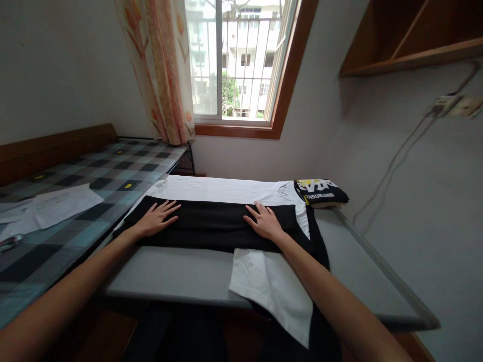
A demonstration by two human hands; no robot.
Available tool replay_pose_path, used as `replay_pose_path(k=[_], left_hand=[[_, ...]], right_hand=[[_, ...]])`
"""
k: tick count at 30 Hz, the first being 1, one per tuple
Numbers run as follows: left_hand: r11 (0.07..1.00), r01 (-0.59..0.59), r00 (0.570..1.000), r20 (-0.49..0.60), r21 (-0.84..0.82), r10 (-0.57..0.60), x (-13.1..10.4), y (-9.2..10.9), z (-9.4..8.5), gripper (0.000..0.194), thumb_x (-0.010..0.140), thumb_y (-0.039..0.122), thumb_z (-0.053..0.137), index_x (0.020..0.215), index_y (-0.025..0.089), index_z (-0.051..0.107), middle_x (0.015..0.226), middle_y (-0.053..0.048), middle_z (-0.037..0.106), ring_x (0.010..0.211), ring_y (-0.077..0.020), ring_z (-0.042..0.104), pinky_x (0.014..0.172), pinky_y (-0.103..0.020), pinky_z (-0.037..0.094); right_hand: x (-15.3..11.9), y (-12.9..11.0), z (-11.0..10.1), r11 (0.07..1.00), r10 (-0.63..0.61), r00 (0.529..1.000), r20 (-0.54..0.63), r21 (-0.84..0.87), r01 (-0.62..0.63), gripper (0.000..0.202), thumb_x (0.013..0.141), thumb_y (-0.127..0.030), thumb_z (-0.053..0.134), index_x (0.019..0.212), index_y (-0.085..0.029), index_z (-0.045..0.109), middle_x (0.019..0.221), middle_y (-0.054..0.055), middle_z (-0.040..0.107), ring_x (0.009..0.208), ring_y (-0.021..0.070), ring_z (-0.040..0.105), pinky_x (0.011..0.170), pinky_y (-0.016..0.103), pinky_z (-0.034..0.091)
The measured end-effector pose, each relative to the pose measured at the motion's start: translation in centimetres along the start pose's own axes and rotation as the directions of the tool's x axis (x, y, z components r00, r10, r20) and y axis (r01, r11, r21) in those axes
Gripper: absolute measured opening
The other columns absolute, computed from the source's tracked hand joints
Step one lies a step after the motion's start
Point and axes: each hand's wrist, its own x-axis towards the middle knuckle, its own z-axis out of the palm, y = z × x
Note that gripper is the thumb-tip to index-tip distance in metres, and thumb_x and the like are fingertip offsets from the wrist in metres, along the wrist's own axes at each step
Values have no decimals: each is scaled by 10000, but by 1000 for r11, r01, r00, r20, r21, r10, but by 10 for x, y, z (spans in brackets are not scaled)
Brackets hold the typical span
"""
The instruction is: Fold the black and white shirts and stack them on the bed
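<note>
A black and white garment lies across the grey table, its black part [211, 223] folded in a long band over the white part [226, 188]. On the left end of the black band my left hand [157, 219] rests flat with its fingers spread. Toward the band's right end lies my right hand [264, 221], also flat, fingers apart. A white sleeve [269, 284] hangs over the table's front edge beside my right forearm. Neither hand grips anything.
A folded black item with white and yellow print [320, 193] sits at the table's [177, 271] back right corner. On the left, papers [56, 206] lie on a checkered bed [94, 171]. A curtained window [241, 65] is behind; a wooden shelf [407, 63] hangs at upper right.
</note>
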Motion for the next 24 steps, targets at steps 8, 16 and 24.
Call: replay_pose_path(k=[8, 16, 24], left_hand=[[988, 149, 988, -56, 38, -147, 3, -25, 2, 629, 956, 576, 228, 1519, 308, 306, 1607, -44, 229, 1487, -287, 167, 1164, -584, 51], [968, 239, 969, -77, 73, -233, 14, -41, -11, 693, 904, 605, 320, 1474, 223, 420, 1566, -114, 333, 1446, -311, 271, 1150, -509, 195], [895, 438, 897, -98, 81, -431, 19, -81, -39, 698, 777, 616, 506, 1294, 156, 585, 1368, -230, 503, 1274, -434, 434, 1008, -559, 348]], right_hand=[[-8, 35, -6, 996, 84, 987, 140, -41, -80, 746, 912, -733, 149, 1547, -347, 216, 1616, 66, 208, 1483, 287, 160, 1172, 534, 129], [-11, 50, -4, 991, 132, 984, 122, -49, -127, 736, 930, -706, 170, 1546, -311, 248, 1614, 61, 215, 1479, 288, 174, 1172, 502, 167], [-11, 50, -1, 991, 133, 987, 95, -38, -130, 707, 939, -689, 199, 1534, -319, 288, 1602, 54, 260, 1467, 292, 215, 1166, 492, 188]])
